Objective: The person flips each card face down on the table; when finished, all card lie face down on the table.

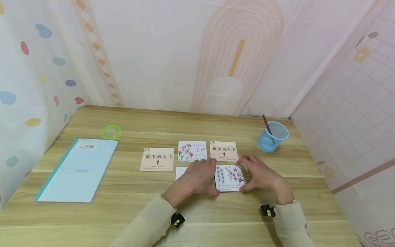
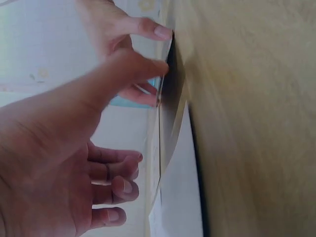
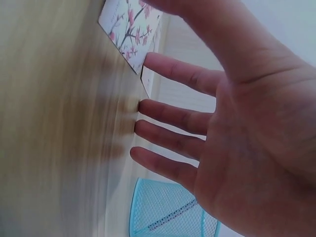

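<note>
Head view: the blossom card (image 1: 230, 177) lay between the two hands, on the near side of the right tan card (image 1: 224, 151) and just right of the white card (image 1: 180, 172). The right hand (image 1: 262, 173) held its right side between thumb and index finger, the other fingers fairly straight. The left hand (image 1: 197, 176) was loosely spread above part of the white card, its thumb at the blossom card's left edge. In the left wrist view a dark underside showed, so the blossom card appeared slightly raised from the table (image 1: 154, 216). Good handling seemed to call for light edge pressure, since a hard squeeze could bow it, and for keeping both ends level. The left fingers needed to avoid dragging the white card askew; whether they touched it could not be told.
</note>
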Demonstrator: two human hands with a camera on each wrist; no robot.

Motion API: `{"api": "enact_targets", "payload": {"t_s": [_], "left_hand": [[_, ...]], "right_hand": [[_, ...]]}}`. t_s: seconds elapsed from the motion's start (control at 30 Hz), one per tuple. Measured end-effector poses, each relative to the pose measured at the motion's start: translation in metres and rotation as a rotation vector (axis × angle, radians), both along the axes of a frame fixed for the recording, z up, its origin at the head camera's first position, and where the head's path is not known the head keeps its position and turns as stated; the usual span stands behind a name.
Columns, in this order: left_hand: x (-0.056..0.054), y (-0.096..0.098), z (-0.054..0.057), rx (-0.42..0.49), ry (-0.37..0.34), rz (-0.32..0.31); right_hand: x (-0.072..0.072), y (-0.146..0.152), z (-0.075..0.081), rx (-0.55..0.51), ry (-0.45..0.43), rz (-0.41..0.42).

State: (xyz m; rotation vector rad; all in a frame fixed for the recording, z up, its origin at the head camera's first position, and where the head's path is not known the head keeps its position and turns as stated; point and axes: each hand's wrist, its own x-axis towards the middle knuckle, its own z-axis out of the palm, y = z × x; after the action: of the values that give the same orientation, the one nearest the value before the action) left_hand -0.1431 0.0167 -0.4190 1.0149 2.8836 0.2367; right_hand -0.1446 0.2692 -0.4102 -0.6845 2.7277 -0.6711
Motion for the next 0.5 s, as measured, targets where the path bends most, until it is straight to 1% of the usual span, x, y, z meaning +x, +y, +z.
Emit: {"api": "enact_targets", "payload": {"t_s": [0.2, 0.33, 0.5], "left_hand": [[-0.0005, -0.0047, 0.0041, 0.031, -0.001, -0.034], [-0.0006, -0.0071, 0.0064, 0.047, -0.015, -0.027], [-0.0011, -0.0091, 0.0070, 0.068, -0.044, -0.013]], "right_hand": [[-0.0005, 0.0057, 0.0001, -0.064, -0.032, 0.025], [0.0008, 0.0076, 0.0016, -0.063, -0.040, 0.030], [0.0027, 0.0072, 0.0048, -0.042, -0.051, 0.009]]}}
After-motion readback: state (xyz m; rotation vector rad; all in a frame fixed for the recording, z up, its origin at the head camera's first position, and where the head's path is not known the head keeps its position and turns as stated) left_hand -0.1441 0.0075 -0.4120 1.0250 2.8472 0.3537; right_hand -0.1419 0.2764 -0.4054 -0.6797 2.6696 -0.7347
